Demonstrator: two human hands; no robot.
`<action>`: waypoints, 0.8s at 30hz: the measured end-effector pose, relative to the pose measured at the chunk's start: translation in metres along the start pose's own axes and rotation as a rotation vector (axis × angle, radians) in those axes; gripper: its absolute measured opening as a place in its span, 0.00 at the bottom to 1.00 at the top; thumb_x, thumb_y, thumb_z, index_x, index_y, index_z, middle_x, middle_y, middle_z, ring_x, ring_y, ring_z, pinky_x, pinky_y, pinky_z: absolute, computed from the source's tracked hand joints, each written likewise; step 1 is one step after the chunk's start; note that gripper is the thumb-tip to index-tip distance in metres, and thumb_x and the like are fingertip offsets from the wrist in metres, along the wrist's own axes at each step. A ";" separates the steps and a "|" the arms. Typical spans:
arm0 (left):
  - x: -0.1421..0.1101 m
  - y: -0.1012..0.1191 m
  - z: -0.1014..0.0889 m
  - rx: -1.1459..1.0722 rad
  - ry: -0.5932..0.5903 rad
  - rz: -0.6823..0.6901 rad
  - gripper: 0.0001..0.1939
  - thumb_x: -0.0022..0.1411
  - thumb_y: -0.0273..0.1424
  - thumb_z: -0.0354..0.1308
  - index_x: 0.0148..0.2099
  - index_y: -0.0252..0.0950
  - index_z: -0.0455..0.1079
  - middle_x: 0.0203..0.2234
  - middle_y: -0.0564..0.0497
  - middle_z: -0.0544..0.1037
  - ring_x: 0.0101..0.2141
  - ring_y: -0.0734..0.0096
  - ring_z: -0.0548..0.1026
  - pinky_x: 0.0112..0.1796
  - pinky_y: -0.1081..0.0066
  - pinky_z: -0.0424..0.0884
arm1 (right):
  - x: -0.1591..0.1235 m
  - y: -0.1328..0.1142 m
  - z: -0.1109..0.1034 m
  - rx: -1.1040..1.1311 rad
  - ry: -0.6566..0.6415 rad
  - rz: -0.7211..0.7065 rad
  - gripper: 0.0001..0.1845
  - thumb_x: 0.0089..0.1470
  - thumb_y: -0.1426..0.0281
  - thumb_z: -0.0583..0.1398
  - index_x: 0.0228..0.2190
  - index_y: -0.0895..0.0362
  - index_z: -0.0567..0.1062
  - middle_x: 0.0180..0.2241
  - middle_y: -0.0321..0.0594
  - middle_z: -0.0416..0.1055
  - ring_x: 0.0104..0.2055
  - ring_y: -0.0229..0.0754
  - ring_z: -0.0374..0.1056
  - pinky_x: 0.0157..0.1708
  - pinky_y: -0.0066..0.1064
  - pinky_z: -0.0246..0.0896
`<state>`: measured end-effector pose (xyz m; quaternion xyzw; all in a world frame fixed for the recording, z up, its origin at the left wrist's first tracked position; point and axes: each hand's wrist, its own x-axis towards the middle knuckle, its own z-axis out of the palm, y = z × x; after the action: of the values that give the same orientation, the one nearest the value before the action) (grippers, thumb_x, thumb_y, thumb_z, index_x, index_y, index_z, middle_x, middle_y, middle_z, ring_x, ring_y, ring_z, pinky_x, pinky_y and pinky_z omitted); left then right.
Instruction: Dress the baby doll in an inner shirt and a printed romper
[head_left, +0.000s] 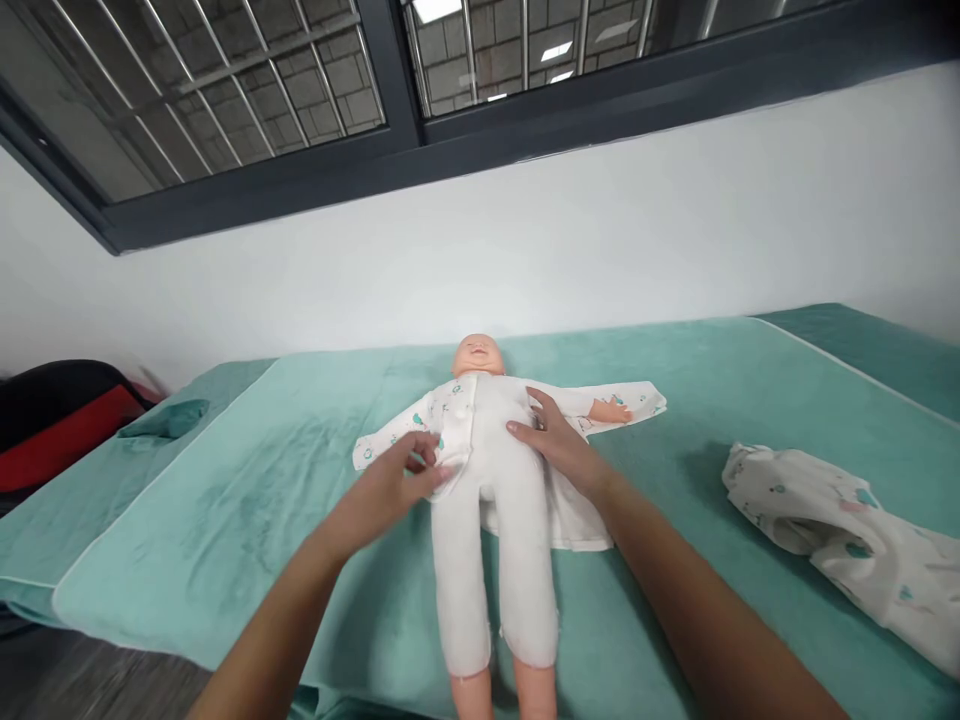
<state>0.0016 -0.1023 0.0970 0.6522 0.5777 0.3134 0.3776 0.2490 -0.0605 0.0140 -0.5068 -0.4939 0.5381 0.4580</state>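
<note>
A baby doll [517,510] with a bald head [478,355] lies on its back, its torso and legs in white fabric, its lower legs bare. Beneath and partly over it is a white printed baby shirt [581,515]. The shirt's left front covers that side of the chest; its right side spreads out under the doll. My left hand [397,480] is at the shirt's left front edge, fingers bent, with a gap between thumb and forefinger. Against the right side of the doll's torso rests my right hand [559,440], thumb and fingers apart. The doll's hand [611,410] lies over the right sleeve.
Another white printed garment [832,530] lies crumpled on the right of the green bed cover [285,480]. A black and red bag [67,430] stands at the far left. Behind the bed are a white wall [480,260] and a dark-framed barred window [409,130].
</note>
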 end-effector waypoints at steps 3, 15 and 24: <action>-0.024 -0.022 0.014 0.123 0.033 0.006 0.21 0.48 0.39 0.70 0.45 0.40 0.73 0.33 0.51 0.75 0.32 0.64 0.71 0.33 0.69 0.65 | -0.001 0.001 -0.001 -0.011 0.003 -0.004 0.53 0.47 0.50 0.67 0.67 0.46 0.51 0.66 0.48 0.56 0.66 0.52 0.56 0.64 0.48 0.51; -0.029 -0.071 0.039 0.101 0.243 -0.001 0.11 0.60 0.32 0.56 0.44 0.42 0.75 0.40 0.49 0.80 0.40 0.57 0.75 0.43 0.64 0.67 | -0.005 0.001 -0.002 0.035 0.011 -0.030 0.53 0.46 0.51 0.68 0.66 0.44 0.51 0.64 0.46 0.60 0.66 0.54 0.55 0.63 0.51 0.54; -0.073 -0.044 0.031 0.565 0.242 0.564 0.07 0.61 0.28 0.53 0.30 0.41 0.69 0.30 0.48 0.78 0.31 0.61 0.73 0.33 0.65 0.63 | -0.007 -0.003 -0.002 -0.001 -0.001 -0.034 0.50 0.46 0.52 0.67 0.65 0.45 0.53 0.63 0.45 0.59 0.65 0.53 0.55 0.62 0.49 0.54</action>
<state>-0.0048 -0.1764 0.0453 0.8212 0.4802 0.3082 0.0126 0.2511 -0.0668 0.0178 -0.4982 -0.5028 0.5302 0.4667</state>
